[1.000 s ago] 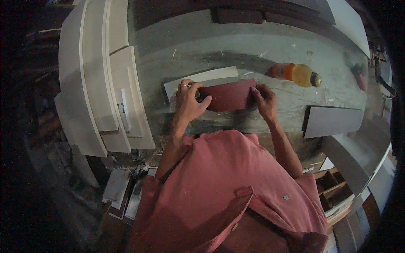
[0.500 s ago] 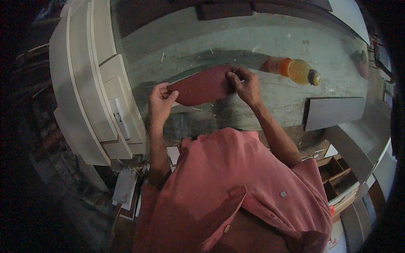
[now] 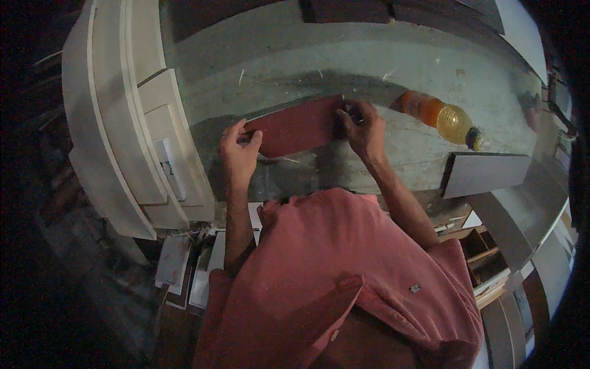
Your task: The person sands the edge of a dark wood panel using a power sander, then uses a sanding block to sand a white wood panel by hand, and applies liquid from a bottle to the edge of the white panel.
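On the grey, scratched stone-like bench [image 3: 393, 74], a dark red rectangular flat panel [image 3: 298, 126] is held between both hands. The left hand [image 3: 238, 147] grips the panel's left short edge, with the fingers curled over the top face and the thumb at the near side. The right hand [image 3: 364, 126] clasps the right short edge in the same way, with the fingers bent around the corner. Both hands are closed on the panel; neither is spread wide. The panel sits slightly tilted, with its right end farther from the person than its left end. Whether it rests on the bench surface or is raised just above it cannot be told from this view.

To the right of the right hand, a clear plastic bottle of orange liquid [image 3: 439, 117] lies on its side on the bench, apart from the panel. A grey rectangular board [image 3: 485, 174] lies at the near edge of the bench, well to the right. Stacked cream-coloured curved boards [image 3: 123, 123] stand along the left side of the bench.

As a judgement of progress: the panel is grasped and under two-handed control, but it is not released in any settled position. Final placement remains outstanding.
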The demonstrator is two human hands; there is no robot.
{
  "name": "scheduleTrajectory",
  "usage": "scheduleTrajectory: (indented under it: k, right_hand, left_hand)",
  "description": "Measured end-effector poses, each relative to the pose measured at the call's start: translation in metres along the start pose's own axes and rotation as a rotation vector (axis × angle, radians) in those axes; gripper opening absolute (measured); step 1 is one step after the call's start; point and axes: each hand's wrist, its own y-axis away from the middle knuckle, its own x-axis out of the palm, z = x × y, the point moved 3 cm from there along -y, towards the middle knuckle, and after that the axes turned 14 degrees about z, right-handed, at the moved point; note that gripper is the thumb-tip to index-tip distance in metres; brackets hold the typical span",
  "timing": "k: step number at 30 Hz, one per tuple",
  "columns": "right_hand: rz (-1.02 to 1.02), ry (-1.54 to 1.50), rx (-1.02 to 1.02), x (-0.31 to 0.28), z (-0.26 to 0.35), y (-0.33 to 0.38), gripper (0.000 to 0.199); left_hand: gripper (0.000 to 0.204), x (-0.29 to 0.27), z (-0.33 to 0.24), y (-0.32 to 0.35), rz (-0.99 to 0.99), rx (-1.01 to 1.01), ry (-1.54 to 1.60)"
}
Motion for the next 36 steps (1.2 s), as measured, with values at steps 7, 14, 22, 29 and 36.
scheduleTrajectory:
  k: [7,14,22,29,36]
  right_hand:
    - [-0.026,0.008,0.030,0.001,0.001,0.001,0.032]
    - [-0.033,0.005,0.042,0.003,-0.004,0.005,0.034]
    - [0.000,-0.152,0.106,0.008,-0.014,0.012,0.032]
    - [-0.033,-0.194,0.083,0.007,-0.008,0.015,0.031]
    - [-0.022,-0.123,0.070,0.005,-0.011,0.018,0.031]
  left_hand:
    - [0.042,0.002,-0.013,0.002,-0.029,-0.007,-0.064]
    - [0.043,0.002,-0.024,0.002,-0.043,0.008,-0.194]
    - [0.042,0.009,-0.023,0.001,-0.070,0.099,-0.238]
    - [0.043,0.009,-0.022,-0.003,-0.078,0.130,-0.248]
    - [0.045,0.009,-0.049,-0.008,-0.028,0.172,-0.510]
